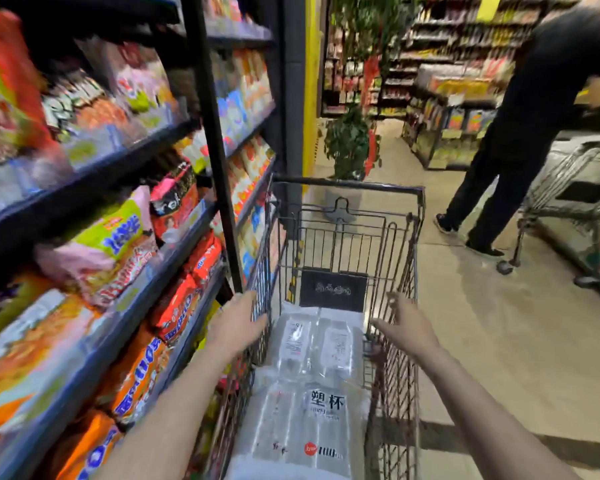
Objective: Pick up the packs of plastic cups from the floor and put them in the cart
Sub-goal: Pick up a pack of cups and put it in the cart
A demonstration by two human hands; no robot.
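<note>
the packs of plastic cups lie flat in the cart, stacked along the basket floor from the near end toward the dark placard, so that part looks done to me. my left hand rests against the cart's left side rail with the fingers loose, gripping nothing. my right hand hovers at the right rail, fingers relaxed and spread, also holding nothing. no pack shows on the floor in view, though the floor behind and below me is hidden, so i can't rule out more.
</note>
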